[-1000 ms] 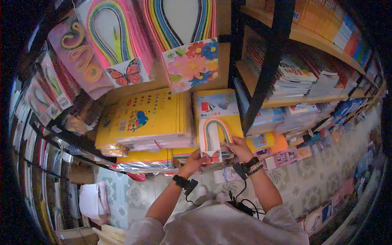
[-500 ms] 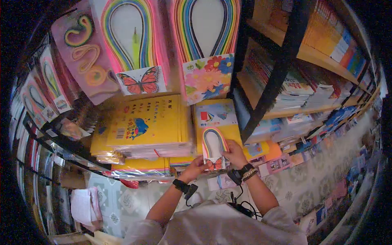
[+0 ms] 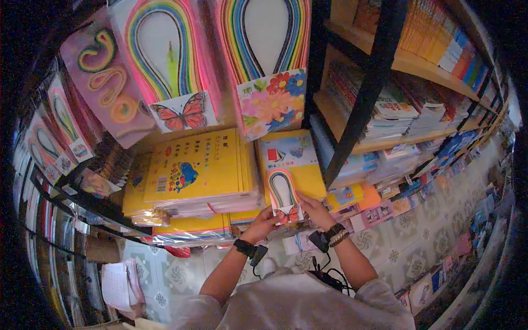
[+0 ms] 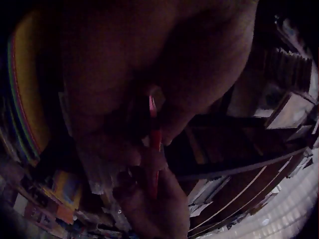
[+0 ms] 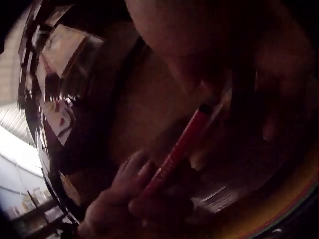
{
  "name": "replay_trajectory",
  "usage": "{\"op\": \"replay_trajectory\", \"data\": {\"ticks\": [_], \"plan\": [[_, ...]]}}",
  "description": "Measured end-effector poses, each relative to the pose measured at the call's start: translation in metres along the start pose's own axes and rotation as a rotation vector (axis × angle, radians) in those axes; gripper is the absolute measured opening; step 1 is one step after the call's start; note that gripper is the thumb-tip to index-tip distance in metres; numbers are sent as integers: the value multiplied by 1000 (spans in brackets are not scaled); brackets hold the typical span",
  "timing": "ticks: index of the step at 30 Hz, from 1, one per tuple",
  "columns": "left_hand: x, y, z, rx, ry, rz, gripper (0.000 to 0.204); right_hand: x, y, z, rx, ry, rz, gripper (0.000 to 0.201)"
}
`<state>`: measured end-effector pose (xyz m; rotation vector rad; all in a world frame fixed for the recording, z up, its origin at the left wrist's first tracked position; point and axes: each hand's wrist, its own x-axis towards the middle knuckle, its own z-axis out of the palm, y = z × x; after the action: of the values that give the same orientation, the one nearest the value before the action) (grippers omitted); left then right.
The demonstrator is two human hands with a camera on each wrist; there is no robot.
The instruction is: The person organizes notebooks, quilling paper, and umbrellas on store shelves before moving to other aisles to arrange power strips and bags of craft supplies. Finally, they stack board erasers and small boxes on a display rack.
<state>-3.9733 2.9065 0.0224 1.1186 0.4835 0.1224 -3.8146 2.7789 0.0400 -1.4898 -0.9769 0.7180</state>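
From the head camera, both hands meet on one small quilling-paper pack (image 3: 283,196) — a narrow packet with a rainbow loop of paper strips and a butterfly card at its lower end. It stands upright against the front of the yellow paper stacks (image 3: 198,168) on the shelf, just before the black upright post (image 3: 357,93) of the rack. The left hand (image 3: 264,221) pinches the pack's lower left corner, fingers curled up to it; the right hand (image 3: 312,208) holds the lower right edge beside the butterfly card, its fingers lying along the packet. Each wrist carries a black band with a cable. Higher up, two large quilling packs hang on the wall, one with a butterfly card (image 3: 184,113) and one with a flower card (image 3: 271,100). To the right, books (image 3: 401,113) fill the shelves, and patterned floor tiles (image 3: 385,242) show below.

The left wrist view is very dark. A thin red edge (image 4: 153,144) runs upright between fingers closed on it from both sides — the pack seen edge-on, as far as I can tell.

The right wrist view is equally dim. The red strip (image 5: 177,152) slants across the middle, and fingers (image 5: 134,199) curl round its lower end.
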Motion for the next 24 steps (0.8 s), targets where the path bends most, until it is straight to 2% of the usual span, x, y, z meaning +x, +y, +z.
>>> {"op": "replay_trajectory", "data": {"ticks": [1, 3, 4, 6, 9, 13, 15, 16, 18, 21, 24], "plan": [[2, -1, 3, 0, -1, 2, 29, -2, 7, -2, -2, 1, -1, 35], [3, -1, 4, -140, -50, 40, 27, -1, 14, -3, -324, -55, -104, 35], [2, 1, 4, -143, -37, 50, 27, -1, 11, 0, -323, -69, -112, 35], [6, 5, 8, -107, -63, 37, 25, -3, 4, -4, 5, -48, 97, 34], [14, 8, 9, -72, -112, 59, 31, 4, 22, -13, -169, -50, 51, 35], [18, 25, 20, -89, -44, 60, 30, 12, 14, -16, -51, -14, -28, 38], [31, 29, 21, -54, 26, 116, 16, 14, 2, -17, 198, 79, 190, 40], [37, 31, 19, -54, 22, 117, 16, 19, 2, -18, 196, 82, 189, 40], [48, 38, 14, 112, 1, 154, 19, 32, 12, -20, 24, 138, 55, 41], [59, 43, 13, 42, 43, 131, 20, 49, 29, -24, -118, 135, 17, 43], [71, 47, 11, 101, 119, 138, 22, 63, 38, -26, -129, 137, 37, 43]]}}
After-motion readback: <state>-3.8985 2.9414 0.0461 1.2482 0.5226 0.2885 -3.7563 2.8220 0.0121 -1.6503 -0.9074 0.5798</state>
